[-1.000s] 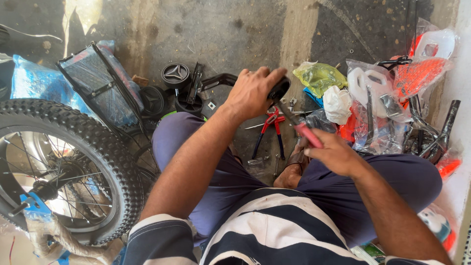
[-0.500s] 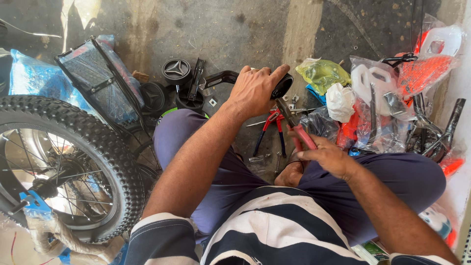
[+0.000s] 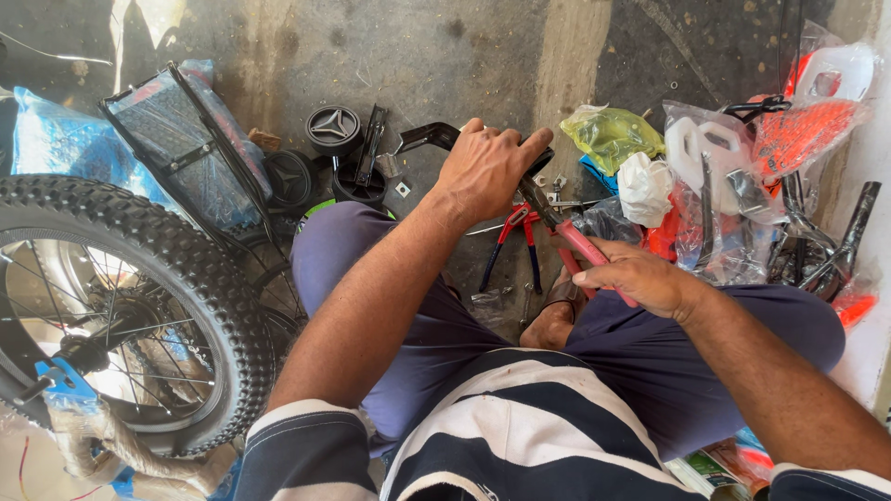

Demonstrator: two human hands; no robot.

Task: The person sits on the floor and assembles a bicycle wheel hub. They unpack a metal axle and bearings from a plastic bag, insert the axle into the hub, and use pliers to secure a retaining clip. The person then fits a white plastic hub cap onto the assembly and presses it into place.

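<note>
A rough grey concrete floor is filling the view, stained and patched with paler streaks. Sunlight is falling across its upper left and along the right edge, where a pale wall is rising. A knobbly bicycle wheel is lying at the left beside a black wire basket, while plastic-bagged parts are crowding the floor at the right.

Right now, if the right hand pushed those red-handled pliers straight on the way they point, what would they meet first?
The right hand aims the red-handled pliers up-left at the black part under the left hand. Their tip already seems to reach that part by the left fingers, though depth is unclear.
</note>
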